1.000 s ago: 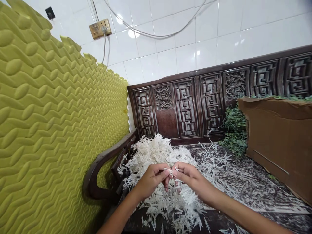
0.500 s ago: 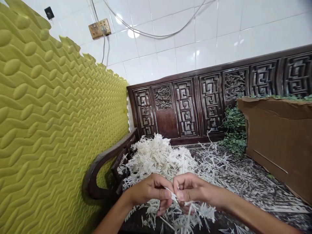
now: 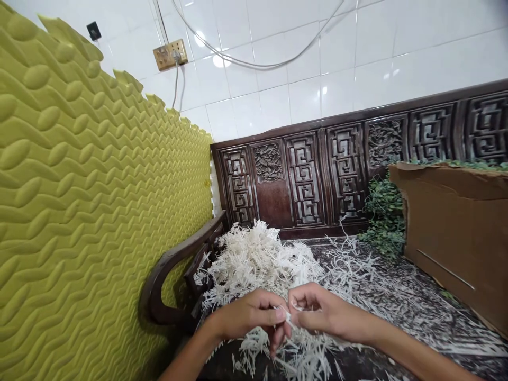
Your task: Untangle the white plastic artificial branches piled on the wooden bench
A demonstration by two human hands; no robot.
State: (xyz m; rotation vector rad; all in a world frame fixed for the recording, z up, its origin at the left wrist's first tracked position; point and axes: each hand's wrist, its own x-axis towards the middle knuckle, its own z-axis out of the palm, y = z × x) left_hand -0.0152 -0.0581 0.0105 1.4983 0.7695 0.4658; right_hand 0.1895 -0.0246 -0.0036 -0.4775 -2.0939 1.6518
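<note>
My left hand and my right hand meet at the lower middle, thumbs and fingertips pinched close together. Between them they hold a small white plastic sprig, mostly covered by the fingers. Just behind the hands rises a heap of white plastic sprigs with thin branching tips. More loose sprigs lie below my hands, near the front of the seat. Which part of the sprig each hand grips is too small to tell.
A dark carved wooden bench with a curved armrest stands against the tiled wall. Yellow foam mats rise on the left. On the right are a cardboard box, green artificial foliage and scattered white strands.
The whole view has shifted slightly down and to the right. My hands stay together at the sprig; the right fingers have turned a little, and the white pieces dangling beneath the right hand have dropped lower.
</note>
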